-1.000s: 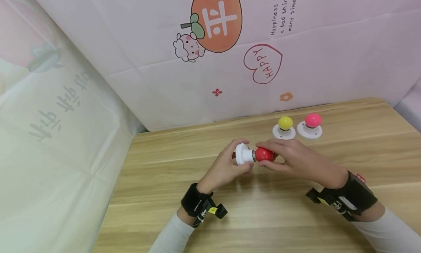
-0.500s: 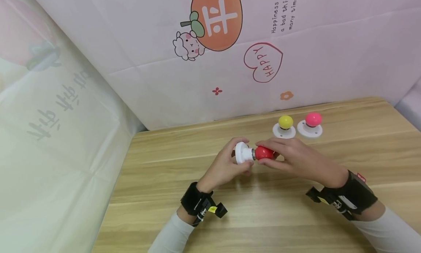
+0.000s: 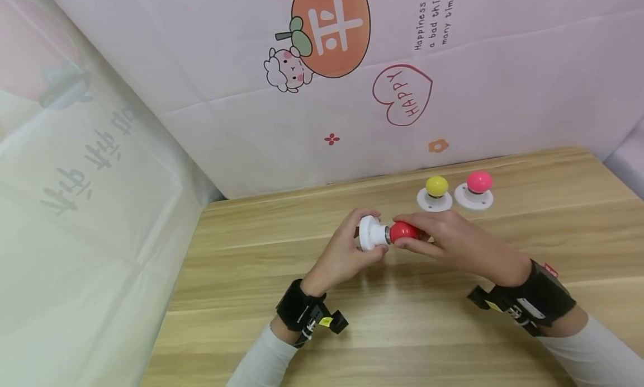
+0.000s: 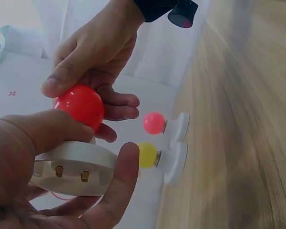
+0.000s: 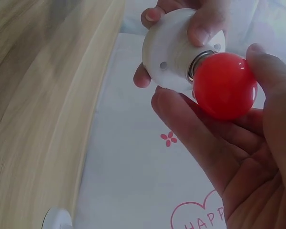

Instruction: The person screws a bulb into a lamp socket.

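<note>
My left hand grips a white lamp socket by its round base, with the socket's mouth turned to the right. In the left wrist view, brass terminals show on the underside of the socket. A red light bulb sits in that mouth, its metal screw collar partly showing in the right wrist view. My right hand holds the red bulb between thumb and fingers. Both hands are raised over the wooden table.
Behind my right hand, a yellow bulb and a pink bulb stand upright in white sockets on the table. A printed white cloth hangs along the back, and another cloth hangs on the left.
My right thumb and fingers have shifted slightly round the red bulb. The left hand keeps the socket in nearly the same place.
</note>
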`<action>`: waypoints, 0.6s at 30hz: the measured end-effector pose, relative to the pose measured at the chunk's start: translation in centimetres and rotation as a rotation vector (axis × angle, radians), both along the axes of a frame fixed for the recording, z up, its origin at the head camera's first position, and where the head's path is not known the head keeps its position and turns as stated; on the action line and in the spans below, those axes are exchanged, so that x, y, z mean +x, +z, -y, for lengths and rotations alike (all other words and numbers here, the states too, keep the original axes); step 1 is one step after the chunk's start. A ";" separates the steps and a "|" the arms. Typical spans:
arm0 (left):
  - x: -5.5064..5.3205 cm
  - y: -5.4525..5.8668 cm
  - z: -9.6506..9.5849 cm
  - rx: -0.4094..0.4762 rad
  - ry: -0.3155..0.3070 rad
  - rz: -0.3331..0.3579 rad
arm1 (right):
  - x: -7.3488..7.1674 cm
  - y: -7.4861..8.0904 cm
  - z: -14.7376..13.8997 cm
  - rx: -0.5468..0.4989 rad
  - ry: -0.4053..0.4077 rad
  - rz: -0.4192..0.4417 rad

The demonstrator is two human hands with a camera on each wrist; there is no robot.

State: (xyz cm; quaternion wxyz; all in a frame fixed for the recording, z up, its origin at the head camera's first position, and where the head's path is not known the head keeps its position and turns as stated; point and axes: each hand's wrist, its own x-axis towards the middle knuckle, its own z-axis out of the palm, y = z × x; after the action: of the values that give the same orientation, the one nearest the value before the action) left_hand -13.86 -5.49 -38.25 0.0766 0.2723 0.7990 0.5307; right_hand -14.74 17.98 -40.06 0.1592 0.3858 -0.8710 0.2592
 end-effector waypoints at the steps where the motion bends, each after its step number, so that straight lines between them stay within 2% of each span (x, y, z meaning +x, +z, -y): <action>1: 0.0 0.0 0.0 -0.002 0.000 0.003 | 0.0 0.0 0.0 0.004 0.000 -0.005; 6: 0.0 0.2 0.1 0.000 -0.001 0.033 | -0.1 0.0 -0.1 0.032 0.003 0.007; 15: -0.1 0.1 0.2 0.024 0.008 0.070 | 0.4 0.1 -0.3 0.066 -0.037 0.127; 18: -0.4 -0.4 0.2 0.038 0.010 0.085 | 0.4 0.3 -0.4 0.060 -0.049 0.095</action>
State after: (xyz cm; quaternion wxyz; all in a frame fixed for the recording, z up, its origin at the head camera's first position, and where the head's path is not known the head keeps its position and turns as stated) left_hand -14.25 -5.72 -38.64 0.1027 0.2468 0.7863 0.5571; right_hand -14.37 18.34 -39.74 0.1121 0.3561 -0.8942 0.2469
